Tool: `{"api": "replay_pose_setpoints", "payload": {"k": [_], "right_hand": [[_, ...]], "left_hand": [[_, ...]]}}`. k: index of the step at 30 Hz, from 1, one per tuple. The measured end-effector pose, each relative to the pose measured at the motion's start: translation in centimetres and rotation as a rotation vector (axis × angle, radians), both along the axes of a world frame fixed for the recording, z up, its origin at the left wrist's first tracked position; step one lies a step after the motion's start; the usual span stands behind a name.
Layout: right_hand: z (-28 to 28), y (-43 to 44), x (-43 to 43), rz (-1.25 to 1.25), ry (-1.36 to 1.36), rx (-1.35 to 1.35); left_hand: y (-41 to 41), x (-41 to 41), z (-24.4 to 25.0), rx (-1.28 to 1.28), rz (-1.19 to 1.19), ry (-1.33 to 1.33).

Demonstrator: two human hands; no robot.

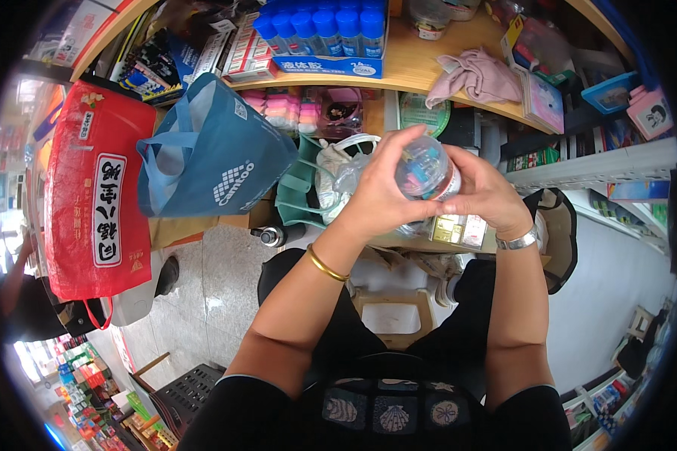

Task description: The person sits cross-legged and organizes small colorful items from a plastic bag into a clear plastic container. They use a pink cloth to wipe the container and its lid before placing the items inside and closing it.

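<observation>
Both hands hold a clear round plastic jar (425, 168) with small colourful pieces inside, tilted with its domed end towards me. My left hand (381, 189), its wrist in a gold bangle, wraps the jar's left side. On the other side my right hand (479, 189) grips it near the label, above a silver-coloured watch or bracelet. Just below the jar are small boxes with gold and white sides (458, 230). A crumpled clear plastic bag (352, 172) lies beside my left hand, near a green bag (294, 194).
A blue tote bag (220, 152) and a red bag (99, 191) stand at left. The wooden shelf (409, 62) carries a box of blue-capped glue bottles (330, 39) and a pink cloth (477, 79). A dark bottle (276, 235) is near the floor. Another person (25, 299) is at far left.
</observation>
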State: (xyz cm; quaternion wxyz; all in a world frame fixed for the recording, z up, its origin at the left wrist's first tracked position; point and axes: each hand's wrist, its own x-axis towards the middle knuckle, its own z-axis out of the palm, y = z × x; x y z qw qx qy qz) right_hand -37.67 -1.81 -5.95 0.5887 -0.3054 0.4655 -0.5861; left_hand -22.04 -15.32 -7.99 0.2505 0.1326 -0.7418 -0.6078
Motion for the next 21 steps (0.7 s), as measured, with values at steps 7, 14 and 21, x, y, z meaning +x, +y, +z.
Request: {"api": "replay_pose_setpoints", "payload": {"k": [7,14,21], "right_hand": [[0.6,0.7,-0.2,0.048,0.033,0.064],[-0.5,0.5,0.6,-0.007,0.082,-0.028],[-1.4,0.4,1.1,-0.071,0.270,-0.047]], "left_hand": [[-0.4,0.0,-0.2,0.296,-0.183,0.024],[-0.2,-0.5,0.4,0.508,-0.190,0.155],[0.4,-1.0,-0.2,0.226,-0.159,0.078]]}}
